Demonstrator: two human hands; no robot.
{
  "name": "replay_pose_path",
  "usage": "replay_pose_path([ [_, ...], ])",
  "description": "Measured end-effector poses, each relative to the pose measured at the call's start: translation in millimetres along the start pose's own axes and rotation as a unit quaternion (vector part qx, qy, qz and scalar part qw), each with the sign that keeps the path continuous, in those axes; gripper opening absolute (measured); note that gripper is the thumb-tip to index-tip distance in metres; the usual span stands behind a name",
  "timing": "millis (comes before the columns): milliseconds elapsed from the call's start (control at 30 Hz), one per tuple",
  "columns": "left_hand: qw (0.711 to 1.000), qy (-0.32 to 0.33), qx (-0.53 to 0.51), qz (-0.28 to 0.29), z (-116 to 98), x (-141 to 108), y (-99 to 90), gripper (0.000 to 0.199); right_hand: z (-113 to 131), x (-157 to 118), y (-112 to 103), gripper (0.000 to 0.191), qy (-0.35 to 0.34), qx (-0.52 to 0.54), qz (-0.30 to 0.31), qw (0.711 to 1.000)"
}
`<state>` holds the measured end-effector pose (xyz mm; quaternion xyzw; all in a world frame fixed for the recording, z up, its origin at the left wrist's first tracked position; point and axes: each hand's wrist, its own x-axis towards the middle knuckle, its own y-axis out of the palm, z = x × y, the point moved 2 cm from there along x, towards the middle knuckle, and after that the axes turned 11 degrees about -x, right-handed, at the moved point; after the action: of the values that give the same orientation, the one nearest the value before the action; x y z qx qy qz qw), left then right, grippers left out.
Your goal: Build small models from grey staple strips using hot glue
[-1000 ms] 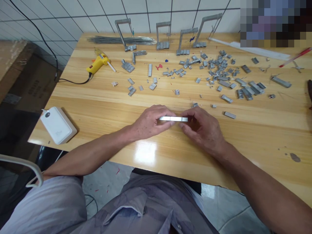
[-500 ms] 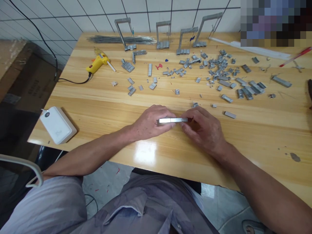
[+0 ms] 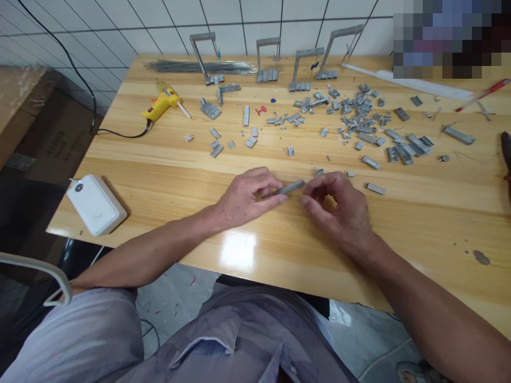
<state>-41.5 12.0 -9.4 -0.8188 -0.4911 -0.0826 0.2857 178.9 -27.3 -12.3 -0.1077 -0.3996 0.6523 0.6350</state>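
Observation:
A slim grey metal piece (image 3: 293, 187) is pinched between the thumb and fingers of my left hand (image 3: 253, 197), over the front middle of the wooden table (image 3: 167, 175). Its free end points right and slightly away from me. Just right of that end is my right hand (image 3: 337, 205), thumb and fingers curved toward each other with a small gap at the tips and nothing seen between them. Beyond the hands lies a scattered heap of small grey metal pieces (image 3: 361, 109). A single grey bar (image 3: 376, 188) rests right of my right hand.
Four upright grey frames, one at far left (image 3: 203, 37), stand along the back near a bundle of thin rods (image 3: 199, 66). A yellow glue gun (image 3: 159, 106) with its cord and a white box (image 3: 96, 205) are on the left. A red pen-like item (image 3: 483, 94) lies back right.
The metal piece has turned from level to slanting, its right end raised away from me. My right hand has let go of it and moved slightly right.

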Motion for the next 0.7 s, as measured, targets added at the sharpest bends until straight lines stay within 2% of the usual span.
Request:
replay_pose_path([
  [133,0.997,-0.055,-0.019,-0.048,1.0,1.9,-3.5,0.026,-1.0,1.9,-3.6,0.016,0.015,-0.030,0.000,0.999],
  [267,0.993,-0.097,-0.020,-0.071,4.3,0.9,-4.7,0.020,-0.5,3.9,-4.7,0.021,0.005,-0.051,0.006,0.999],
  [433,0.990,-0.131,-0.015,-0.046,6.6,0.2,-2.3,0.021,0.2,3.9,-0.7,0.014,-0.025,-0.065,0.019,0.997],
  [700,0.994,-0.109,0.031,0.005,5.8,1.5,-0.2,0.015,0.1,2.0,2.9,0.009,-0.046,-0.085,0.029,0.995],
])
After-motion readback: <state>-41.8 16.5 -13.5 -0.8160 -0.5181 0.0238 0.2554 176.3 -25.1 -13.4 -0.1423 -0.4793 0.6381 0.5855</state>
